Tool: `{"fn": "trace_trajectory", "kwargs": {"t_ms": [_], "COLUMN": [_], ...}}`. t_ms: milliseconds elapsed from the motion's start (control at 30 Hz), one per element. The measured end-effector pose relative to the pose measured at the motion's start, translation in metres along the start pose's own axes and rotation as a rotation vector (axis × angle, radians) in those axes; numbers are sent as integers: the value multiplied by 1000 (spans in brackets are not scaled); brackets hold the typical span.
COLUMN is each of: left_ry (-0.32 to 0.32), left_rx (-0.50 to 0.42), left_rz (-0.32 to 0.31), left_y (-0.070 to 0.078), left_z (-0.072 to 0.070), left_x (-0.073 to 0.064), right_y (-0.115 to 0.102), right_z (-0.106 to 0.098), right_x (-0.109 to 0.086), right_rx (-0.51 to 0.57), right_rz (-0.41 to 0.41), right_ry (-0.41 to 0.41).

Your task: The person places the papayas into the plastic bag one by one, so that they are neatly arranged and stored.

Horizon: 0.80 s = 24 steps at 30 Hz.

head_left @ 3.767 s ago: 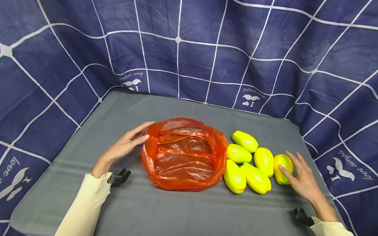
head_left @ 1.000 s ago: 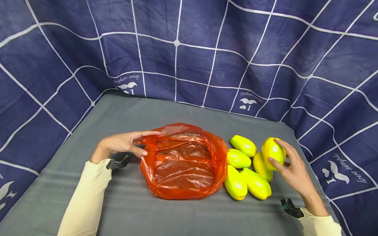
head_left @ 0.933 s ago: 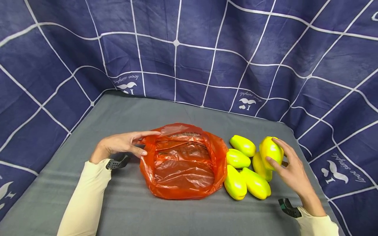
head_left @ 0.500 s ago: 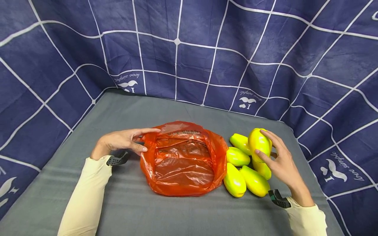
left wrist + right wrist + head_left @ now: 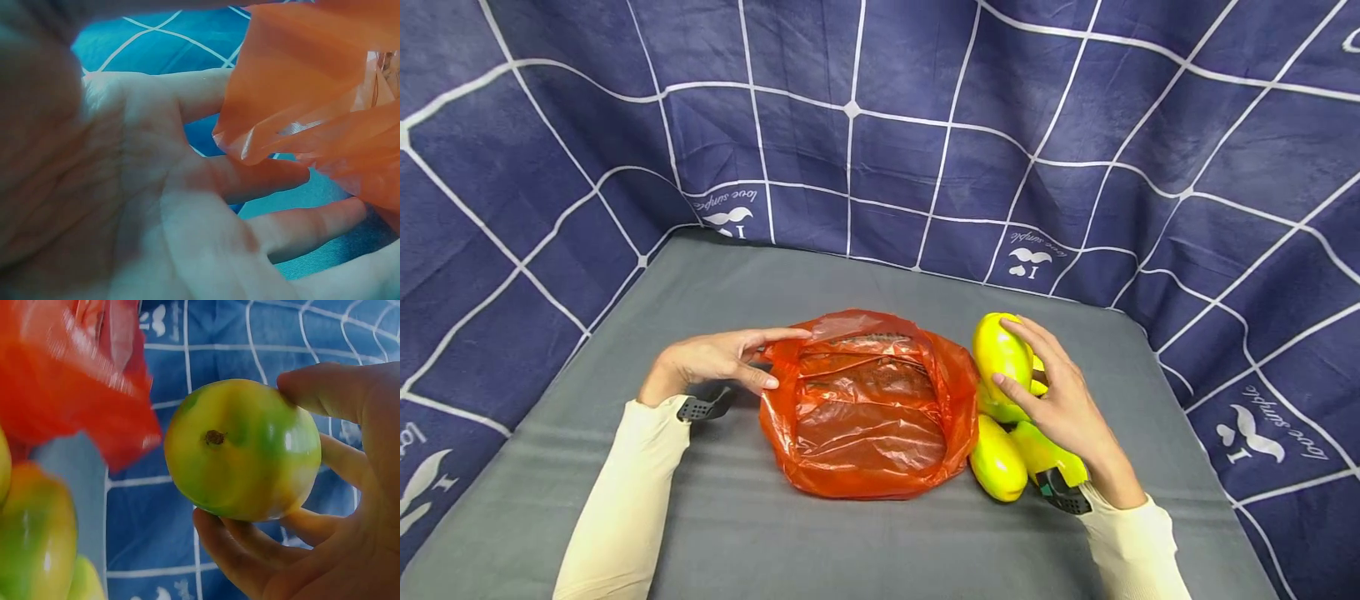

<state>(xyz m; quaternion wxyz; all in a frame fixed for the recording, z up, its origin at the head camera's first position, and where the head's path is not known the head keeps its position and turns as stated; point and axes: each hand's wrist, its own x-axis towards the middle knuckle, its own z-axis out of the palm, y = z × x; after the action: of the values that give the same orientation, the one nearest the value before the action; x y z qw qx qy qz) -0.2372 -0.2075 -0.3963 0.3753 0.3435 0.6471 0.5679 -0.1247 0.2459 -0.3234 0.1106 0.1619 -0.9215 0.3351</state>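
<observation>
An open red plastic bag [image 5: 868, 425] lies on the grey surface, its mouth facing up. My left hand [image 5: 711, 358] is at the bag's left rim, its index finger extended along the rim and the thumb at the bag's side. In the left wrist view, the fingers [image 5: 300, 231] are spread beside and behind the orange-looking plastic. My right hand [image 5: 1060, 400] grips a yellow-green papaya [image 5: 1002, 350], raised beside the bag's right rim. The right wrist view shows the papaya's [image 5: 244, 456] brown stem scar between thumb and fingers.
Several more papayas lie right of the bag, among them a front one [image 5: 997, 458] close to its rim and another [image 5: 1045, 454] partly under my right wrist. My right hand hides others. A blue curtain with white lines [image 5: 895, 142] stands behind the grey surface [image 5: 820, 550].
My right hand has lifted the papaya from the right end of the group and carried it left, over the others, to the bag's edge. My left hand has settled on the bag's left rim.
</observation>
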Motion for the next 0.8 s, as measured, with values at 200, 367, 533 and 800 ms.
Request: {"fn": "trace_trajectory", "kwargs": {"t_ms": [200, 367, 533, 800], "left_ry": [-26, -7, -10, -10], "left_rx": [-19, 6, 25, 16], "left_rz": [3, -10, -11, -20], "left_y": [-1, -1, -1, 0], "left_z": [1, 1, 1, 0], "left_x": [3, 3, 4, 6], "right_y": [-23, -37, -43, -49], "right_z": [18, 35, 48, 63], "right_x": [4, 10, 16, 23], "right_rx": [43, 56, 90, 142], "right_rz": [-63, -82, -102, -116], "right_ry": [-106, -196, -235, -257]}}
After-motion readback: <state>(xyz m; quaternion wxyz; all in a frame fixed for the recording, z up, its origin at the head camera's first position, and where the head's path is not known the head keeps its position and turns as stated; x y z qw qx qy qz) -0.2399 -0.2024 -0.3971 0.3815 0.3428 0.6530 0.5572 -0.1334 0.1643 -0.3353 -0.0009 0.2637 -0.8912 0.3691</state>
